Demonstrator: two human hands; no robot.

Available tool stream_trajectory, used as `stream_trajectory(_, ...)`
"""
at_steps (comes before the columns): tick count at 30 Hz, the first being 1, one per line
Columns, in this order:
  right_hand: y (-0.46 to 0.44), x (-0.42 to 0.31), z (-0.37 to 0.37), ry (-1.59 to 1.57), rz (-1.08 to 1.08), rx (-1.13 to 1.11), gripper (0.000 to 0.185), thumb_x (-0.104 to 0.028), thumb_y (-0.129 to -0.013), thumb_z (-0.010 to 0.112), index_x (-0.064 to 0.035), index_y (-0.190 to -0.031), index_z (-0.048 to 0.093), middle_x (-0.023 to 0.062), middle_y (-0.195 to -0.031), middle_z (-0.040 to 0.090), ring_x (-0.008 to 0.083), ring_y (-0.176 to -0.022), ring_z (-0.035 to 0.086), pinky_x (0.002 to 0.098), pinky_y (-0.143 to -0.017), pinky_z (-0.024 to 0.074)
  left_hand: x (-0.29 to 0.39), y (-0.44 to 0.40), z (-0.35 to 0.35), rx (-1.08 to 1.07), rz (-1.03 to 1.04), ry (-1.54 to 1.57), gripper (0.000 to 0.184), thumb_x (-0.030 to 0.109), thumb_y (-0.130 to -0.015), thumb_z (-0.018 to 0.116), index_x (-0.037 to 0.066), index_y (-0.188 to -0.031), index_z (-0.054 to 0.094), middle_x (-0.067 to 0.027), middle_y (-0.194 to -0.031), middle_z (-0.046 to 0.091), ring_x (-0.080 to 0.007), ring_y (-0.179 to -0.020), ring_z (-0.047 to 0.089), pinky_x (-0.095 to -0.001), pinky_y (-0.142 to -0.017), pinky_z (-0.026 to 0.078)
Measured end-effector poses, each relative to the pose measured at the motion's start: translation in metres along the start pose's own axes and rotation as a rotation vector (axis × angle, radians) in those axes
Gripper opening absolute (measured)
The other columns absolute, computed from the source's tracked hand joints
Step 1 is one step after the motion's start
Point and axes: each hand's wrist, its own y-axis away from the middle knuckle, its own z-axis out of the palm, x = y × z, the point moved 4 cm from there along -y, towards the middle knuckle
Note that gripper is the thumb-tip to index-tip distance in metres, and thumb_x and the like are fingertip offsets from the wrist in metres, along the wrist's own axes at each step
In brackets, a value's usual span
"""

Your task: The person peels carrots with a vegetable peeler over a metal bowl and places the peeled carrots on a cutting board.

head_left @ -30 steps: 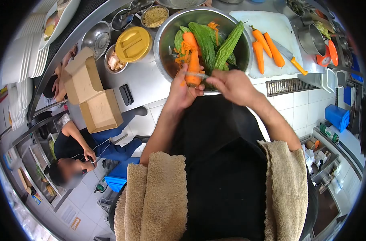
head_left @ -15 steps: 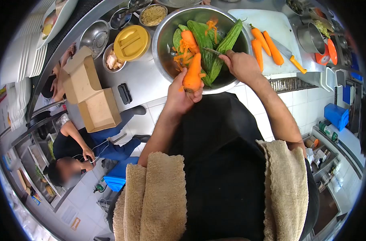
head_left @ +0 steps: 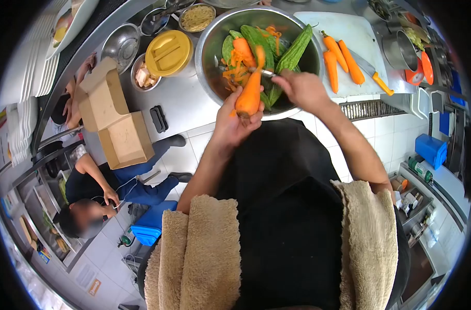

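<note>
My left hand is wrapped round the thick end of an orange carrot, its narrow end pointing up over the steel bowl. My right hand grips a metal peeler, whose head is against the upper part of the carrot. A strip of peel seems to rise there, blurred. Inside the bowl lie green bitter gourds, another carrot and orange peelings. Part of the peeler's handle is hidden in my fingers.
Right of the bowl, a white cutting board carries several carrots and a yellow-handled knife. On the left stand a yellow-lidded tub, small steel bowls and an open cardboard box. A seated person is at lower left.
My right hand has moved slightly left and down, bringing the peeler from over the gourds onto the carrot. My left hand keeps its hold on the carrot, nearly still.
</note>
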Motion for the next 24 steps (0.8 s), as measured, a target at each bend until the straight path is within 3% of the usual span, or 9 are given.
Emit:
stream_trajectory(4, 0.000, 0.017, -0.005, 0.052, 0.124, -0.075, 0.043, -0.047, -0.111, 0.054, -0.0098, -0.103, 0.075, 0.0190, -0.082, 0.074, 0.0437, -0.082, 0.072, 0.0551, -0.074, 0.0564, 0.001, 0.005, 0.010, 0.049, 0.042, 0.020, 0.055, 0.049, -0.115, 0.043, 0.004, -0.142, 0.059, -0.0143, -0.097, 0.070, -0.0201, -0.068, 0.062, -0.0297, -0.058, 0.048)
stream_trajectory(9, 0.013, -0.021, -0.022, -0.247, 0.030, -0.042, 0.040, -0.043, -0.109, 0.059, -0.0069, -0.105, 0.075, 0.0220, -0.085, 0.073, 0.0453, -0.084, 0.071, 0.0550, -0.073, 0.0548, 0.001, -0.003, 0.001, 0.201, 0.060, 0.005, 0.054, 0.047, -0.115, 0.044, 0.004, -0.144, 0.058, -0.0167, -0.111, 0.073, -0.0245, -0.078, 0.069, -0.0340, -0.066, 0.055)
stream_trajectory(12, 0.028, -0.059, -0.034, -0.337, -0.156, -0.096, 0.036, -0.043, -0.108, 0.061, -0.0075, -0.106, 0.070, 0.0189, -0.084, 0.073, 0.0436, -0.084, 0.071, 0.0535, -0.073, 0.0551, 0.002, -0.003, 0.013, 0.139, 0.172, -0.022, 0.052, 0.040, -0.115, 0.043, 0.002, -0.149, 0.056, -0.0169, -0.114, 0.072, -0.0279, -0.100, 0.071, -0.0392, -0.088, 0.058)
stream_trajectory(15, 0.029, -0.056, -0.022, -0.240, -0.233, -0.124, 0.034, -0.042, -0.107, 0.063, -0.0090, -0.107, 0.069, 0.0176, -0.086, 0.075, 0.0409, -0.083, 0.073, 0.0527, -0.072, 0.0560, 0.000, -0.007, 0.017, 0.233, 0.101, 0.009, 0.051, 0.036, -0.114, 0.041, 0.001, -0.150, 0.055, -0.0175, -0.109, 0.070, -0.0272, -0.096, 0.068, -0.0399, -0.086, 0.055)
stream_trajectory(17, 0.027, -0.045, -0.019, -0.200, -0.248, -0.031, 0.038, -0.045, -0.108, 0.059, -0.0087, -0.105, 0.070, 0.0184, -0.084, 0.074, 0.0414, -0.081, 0.073, 0.0528, -0.071, 0.0562, -0.002, -0.008, -0.001, 0.110, 0.090, 0.005, 0.053, 0.037, -0.115, 0.039, 0.000, -0.149, 0.055, -0.0165, -0.104, 0.069, -0.0249, -0.090, 0.065, -0.0374, -0.081, 0.052)
stream_trajectory(21, 0.008, 0.010, -0.003, 0.033, 0.022, -0.015, 0.044, -0.048, -0.111, 0.054, -0.0095, -0.105, 0.075, 0.0195, -0.078, 0.073, 0.0432, -0.078, 0.072, 0.0551, -0.069, 0.0558, -0.007, -0.002, -0.001, -0.101, 0.043, -0.065, 0.054, 0.043, -0.116, 0.041, -0.001, -0.140, 0.061, -0.0131, -0.098, 0.070, -0.0214, -0.082, 0.065, -0.0352, -0.067, 0.047)
stream_trajectory(24, 0.005, 0.022, -0.005, 0.076, 0.116, -0.065, 0.044, -0.047, -0.111, 0.054, -0.0091, -0.105, 0.075, 0.0204, -0.082, 0.074, 0.0436, -0.080, 0.072, 0.0559, -0.072, 0.0557, -0.002, 0.002, 0.008, -0.031, 0.062, -0.072, 0.053, 0.044, -0.116, 0.042, 0.000, -0.139, 0.061, -0.0140, -0.091, 0.068, -0.0209, -0.080, 0.065, -0.0342, -0.067, 0.047)
